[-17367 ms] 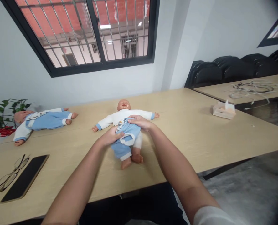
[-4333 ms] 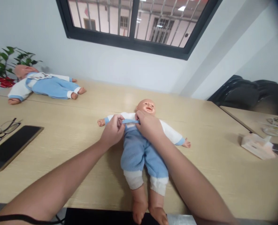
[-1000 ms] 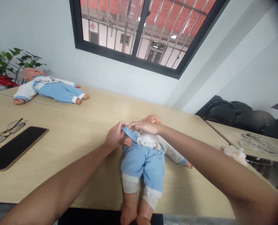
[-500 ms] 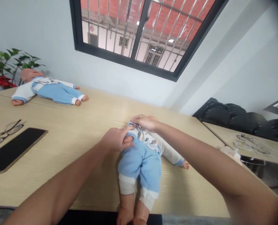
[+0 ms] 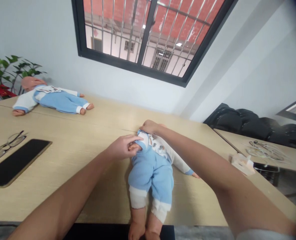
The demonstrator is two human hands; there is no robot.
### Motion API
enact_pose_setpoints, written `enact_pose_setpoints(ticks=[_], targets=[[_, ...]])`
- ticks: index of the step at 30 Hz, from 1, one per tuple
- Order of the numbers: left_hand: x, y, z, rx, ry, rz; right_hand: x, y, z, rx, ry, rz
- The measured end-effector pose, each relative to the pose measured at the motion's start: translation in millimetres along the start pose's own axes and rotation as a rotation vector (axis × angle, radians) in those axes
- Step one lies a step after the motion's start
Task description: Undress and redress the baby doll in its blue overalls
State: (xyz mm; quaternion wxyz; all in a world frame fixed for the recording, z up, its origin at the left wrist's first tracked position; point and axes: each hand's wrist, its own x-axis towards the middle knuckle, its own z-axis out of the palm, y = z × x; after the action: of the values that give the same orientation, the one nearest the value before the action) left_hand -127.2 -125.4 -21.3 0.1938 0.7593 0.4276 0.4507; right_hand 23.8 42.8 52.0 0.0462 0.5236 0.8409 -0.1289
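Note:
A baby doll (image 5: 151, 170) in blue trousers and a white top with an animal face lies on its back on the table (image 5: 93, 186), its feet over the near edge. My left hand (image 5: 121, 146) is closed around the doll's small hand (image 5: 133, 146) at the blue cuff of its white sleeve (image 5: 143, 138). Up by the shoulder, my right hand (image 5: 150, 126) pinches the clothing at the upper end of that sleeve. My right hand and forearm hide most of the doll's head. The doll's other arm stretches out to the right.
A second doll (image 5: 55, 98) in matching clothes lies back left near a potted plant (image 5: 3, 71). Glasses (image 5: 6, 146) and a black phone-like slab (image 5: 19, 161) are at left. On the right are a small box (image 5: 242, 163), coiled cables (image 5: 265, 150) and black chairs (image 5: 248, 121).
My left hand has turned slightly and drawn a little left along the doll's cuff. My right fingers have curled tighter at the shoulder. The view has shifted slightly.

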Motion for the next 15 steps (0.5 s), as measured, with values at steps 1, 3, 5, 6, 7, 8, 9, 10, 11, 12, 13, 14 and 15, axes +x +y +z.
enact_pose_setpoints(ticks=[1, 3, 5, 6, 7, 8, 9, 10, 11, 12, 13, 14, 15], targets=[[-0.2, -2.4, -3.1, -0.074, -0.004, -0.043, 3.5, 3.4, -2.1, -0.024, 0.012, 0.026], [0.0, -11.3, -10.0, -0.255, -0.010, -0.162, 6.5, 12.9, -7.8, -0.063, 0.034, 0.081], [0.7, -24.2, -16.7, -0.429, -0.003, -0.260, 4.6, 25.5, -15.6, -0.084, 0.054, 0.132], [0.9, -31.2, -19.5, -0.492, 0.009, -0.293, 2.3, 32.4, -20.2, -0.088, 0.064, 0.155], [1.1, -37.9, -21.6, -0.536, 0.028, -0.322, -0.5, 39.3, -24.8, -0.086, 0.073, 0.176], [1.0, -43.9, -22.9, -0.563, 0.045, -0.347, -3.5, 45.5, -29.2, -0.077, 0.081, 0.195], [0.9, -48.9, -23.4, -0.579, 0.052, -0.368, -6.6, 50.8, -33.0, -0.060, 0.086, 0.212], [0.6, -52.7, -23.3, -0.591, 0.050, -0.383, -9.5, 54.8, -35.6, -0.035, 0.086, 0.228], [0.2, -55.4, -22.7, -0.599, 0.042, -0.390, -12.3, 57.3, -36.9, 0.001, 0.077, 0.243], [-0.3, -57.1, -21.9, -0.606, 0.029, -0.389, -14.9, 58.3, -36.7, 0.049, 0.059, 0.255], [-0.9, -58.2, -21.2, -0.611, 0.015, -0.386, -17.5, 58.2, -35.0, 0.107, 0.034, 0.262], [-1.4, -58.9, -20.8, -0.614, 0.005, -0.385, -20.3, 57.3, -32.1, 0.174, 0.004, 0.264], [-2.0, -59.5, -20.7, -0.616, 0.002, -0.390, -23.4, 56.2, -28.4, 0.247, -0.025, 0.259]])
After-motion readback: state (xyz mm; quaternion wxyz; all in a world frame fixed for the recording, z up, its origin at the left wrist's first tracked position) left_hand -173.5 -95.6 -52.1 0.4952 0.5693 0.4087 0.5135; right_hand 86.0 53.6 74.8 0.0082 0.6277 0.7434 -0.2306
